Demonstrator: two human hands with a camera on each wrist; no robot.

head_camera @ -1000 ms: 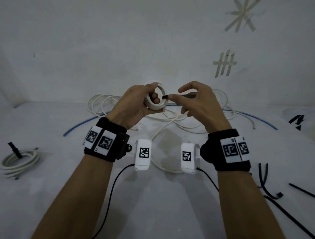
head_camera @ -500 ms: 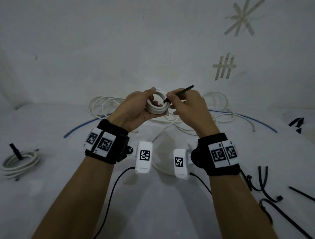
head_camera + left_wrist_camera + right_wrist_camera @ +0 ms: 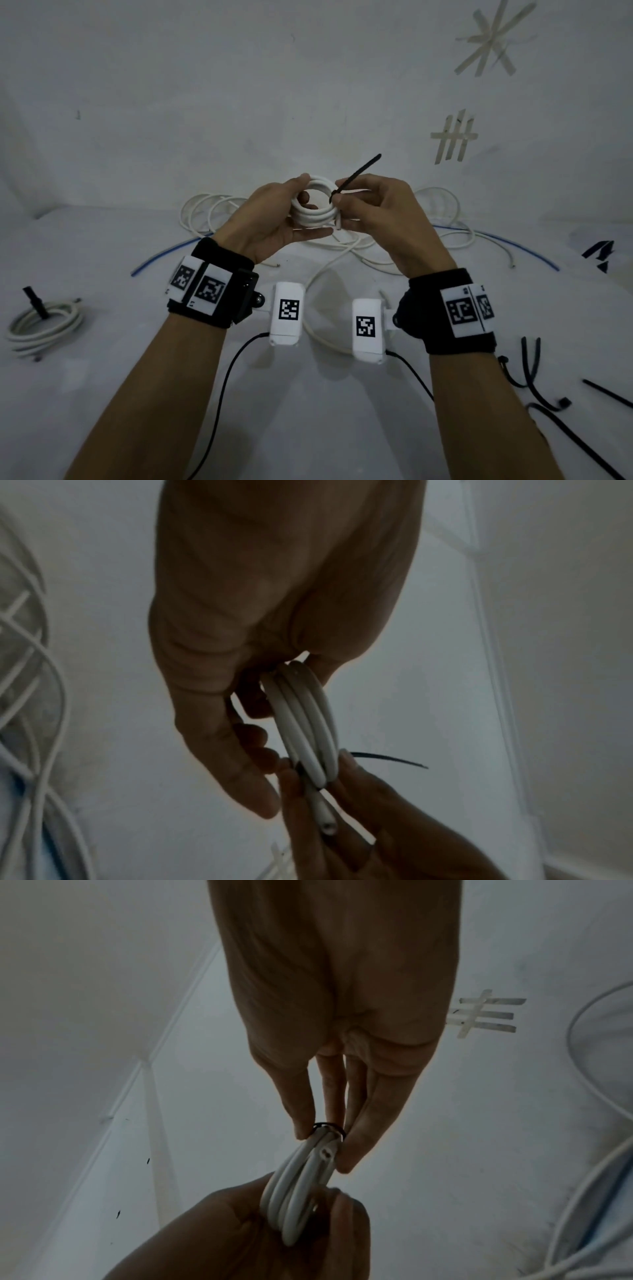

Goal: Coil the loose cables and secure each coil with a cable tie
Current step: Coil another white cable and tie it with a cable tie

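One tied coil (image 3: 42, 322) lies done; your hands grip the white coil (image 3: 313, 205) and pinch its cable tie (image 3: 356, 176) — loose cables (image 3: 442, 219) remain.

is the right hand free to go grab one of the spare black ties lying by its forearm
Probably not yet: the right hand is pinching the black cable tie around the white coil held by the left hand. The path to the spare ties looks open.

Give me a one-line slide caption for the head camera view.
Left hand holds a white cable coil while the right hand cinches a black cable tie around it.
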